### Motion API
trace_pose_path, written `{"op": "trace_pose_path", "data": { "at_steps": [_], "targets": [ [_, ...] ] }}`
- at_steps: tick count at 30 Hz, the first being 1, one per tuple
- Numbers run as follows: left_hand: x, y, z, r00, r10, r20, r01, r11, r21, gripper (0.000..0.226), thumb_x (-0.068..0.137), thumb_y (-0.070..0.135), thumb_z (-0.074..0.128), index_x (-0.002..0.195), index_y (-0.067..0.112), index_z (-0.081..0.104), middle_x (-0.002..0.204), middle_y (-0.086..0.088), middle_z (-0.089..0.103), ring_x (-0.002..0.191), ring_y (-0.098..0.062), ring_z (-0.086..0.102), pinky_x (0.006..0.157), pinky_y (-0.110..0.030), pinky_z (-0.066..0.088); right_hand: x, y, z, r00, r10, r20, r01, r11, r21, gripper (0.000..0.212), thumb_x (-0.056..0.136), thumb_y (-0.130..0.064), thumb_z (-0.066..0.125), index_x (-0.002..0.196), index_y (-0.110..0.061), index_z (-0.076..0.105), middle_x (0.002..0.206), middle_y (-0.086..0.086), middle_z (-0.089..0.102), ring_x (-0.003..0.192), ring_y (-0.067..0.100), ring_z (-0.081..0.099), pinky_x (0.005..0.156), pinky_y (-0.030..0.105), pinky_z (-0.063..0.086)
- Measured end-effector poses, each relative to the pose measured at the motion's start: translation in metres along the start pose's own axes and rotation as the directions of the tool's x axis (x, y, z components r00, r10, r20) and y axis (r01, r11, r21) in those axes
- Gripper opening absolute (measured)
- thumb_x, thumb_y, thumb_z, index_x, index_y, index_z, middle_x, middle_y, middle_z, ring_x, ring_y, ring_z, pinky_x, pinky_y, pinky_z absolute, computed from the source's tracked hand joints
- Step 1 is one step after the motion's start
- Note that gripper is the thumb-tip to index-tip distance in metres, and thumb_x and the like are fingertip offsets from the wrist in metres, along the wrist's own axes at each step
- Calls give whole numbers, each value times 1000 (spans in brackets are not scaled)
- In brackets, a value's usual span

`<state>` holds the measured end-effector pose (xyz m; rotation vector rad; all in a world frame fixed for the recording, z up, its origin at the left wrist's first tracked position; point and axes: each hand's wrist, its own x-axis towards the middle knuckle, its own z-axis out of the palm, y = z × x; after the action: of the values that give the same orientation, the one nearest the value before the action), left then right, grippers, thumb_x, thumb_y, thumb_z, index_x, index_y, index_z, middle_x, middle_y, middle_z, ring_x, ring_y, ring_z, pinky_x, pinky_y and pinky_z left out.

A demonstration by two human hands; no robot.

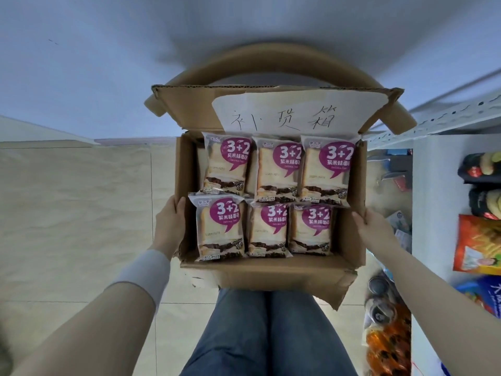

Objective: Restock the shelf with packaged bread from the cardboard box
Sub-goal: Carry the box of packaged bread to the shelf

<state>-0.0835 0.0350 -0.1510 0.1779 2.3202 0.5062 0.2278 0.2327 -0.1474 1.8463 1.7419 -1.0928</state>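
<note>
Filling the open cardboard box [271,275] are six packs of purple-rice bread [226,166], laid face up in two rows of three, each with a magenta speech bubble reading "3+2". The lower edges of the far row overlap the tops of the near row's middle and right packs, and whether another layer lies beneath cannot be told. Two hands hold the box, one on each side. The left hand [169,226] grips the left wall with the thumb hooked over its rim, and the right hand [375,229] grips the right wall the same way; the fingers of both are hidden behind the cardboard. One sheet of white paper [284,112] with three handwritten characters is fixed to the raised far flap. The box hangs above two legs in blue jeans [271,335], over a pale tiled floor [67,199]. A white shelf [425,213] stands just to the right, its snack bags [477,245] blurred and cut off by the frame edge — too smeared to count. Behind the box curves one tan band [271,54], largely hidden.
</note>
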Motion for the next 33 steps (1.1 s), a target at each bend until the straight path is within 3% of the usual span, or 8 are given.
{"op": "trace_pose_path", "data": {
  "at_steps": [3,8,14,19,21,24,28,33],
  "targets": [
    [-2,-1,-3,999,30,-26,-29,999,33,31,100,24,35,112,5,56,96,-4,53,87,-24,45,77,-28,32,-4,4,2,999,-9,-39,10,1000,26,25,98,-17,41,96,3,55,79,11,50,93,37,56,67,31,29],
    [-13,-5,-17,992,127,6,-127,988,93,28,99,22,38,99,3,57,89,-9,55,84,-25,46,73,-30,32,-35,15,5,994,2,-112,9,995,94,30,98,-19,40,111,3,56,93,24,60,98,39,56,71,31,32],
    [-37,-6,-40,942,312,122,-331,923,198,29,99,22,37,96,1,56,87,-9,55,83,-27,47,71,-31,31,-119,37,26,973,131,-191,-89,972,216,32,99,-17,41,112,8,57,108,30,61,103,40,55,78,36,38],
    [-57,5,-54,830,461,315,-550,770,322,31,100,24,35,74,8,42,79,-14,54,78,-31,47,65,-33,30,-200,61,63,899,332,-287,-204,895,397,33,99,-18,41,113,6,58,111,32,60,104,41,56,80,39,38],
    [-67,10,-56,790,478,383,-602,721,344,28,100,26,35,81,8,45,88,-19,59,82,-33,50,70,-33,34,-233,70,77,868,400,-294,-237,854,463,30,99,-18,40,107,3,59,102,30,62,96,38,56,74,38,36],
    [-81,18,-47,715,504,485,-689,626,365,31,100,27,34,90,4,52,102,-25,63,89,-35,54,74,-32,35,-274,90,100,818,504,-278,-297,783,547,31,99,-19,40,109,3,59,100,29,60,103,41,55,78,39,37],
    [-112,28,-21,579,564,590,-812,462,355,33,100,27,35,101,4,57,107,-22,64,97,-36,56,76,-33,34,-321,132,147,730,644,-228,-317,615,722,29,98,-20,42,73,-8,48,67,14,50,77,33,54,65,32,32],
    [-165,24,16,391,579,715,-919,286,271,35,100,28,36,114,5,58,107,-16,66,99,-32,59,81,-33,40,-389,169,205,594,788,-161,-332,423,843,26,98,-21,43,78,-6,51,71,16,53,71,28,50,59,32,32]
  ]
}}
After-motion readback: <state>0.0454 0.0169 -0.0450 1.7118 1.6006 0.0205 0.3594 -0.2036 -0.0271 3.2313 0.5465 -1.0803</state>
